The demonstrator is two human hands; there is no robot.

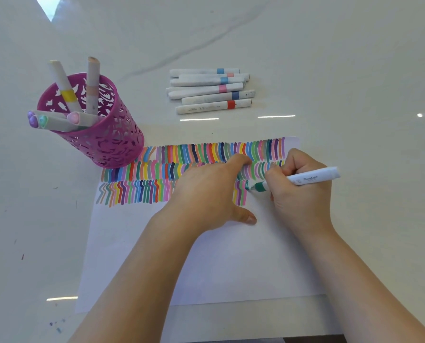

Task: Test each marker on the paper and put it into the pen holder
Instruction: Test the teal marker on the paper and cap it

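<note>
My right hand grips a white marker with a green tip, and the tip touches the paper at the right end of the third row of coloured strokes. My left hand lies flat on the paper, fingers spread over the strokes, holding the sheet down. A magenta cut-out pen holder stands at the paper's upper left corner with several markers in it. A pile of several white markers with coloured bands lies on the table beyond the paper.
The white marble table stretches around the sheet. Small ink specks mark the table at the lower left. The table's near edge runs along the bottom of the view.
</note>
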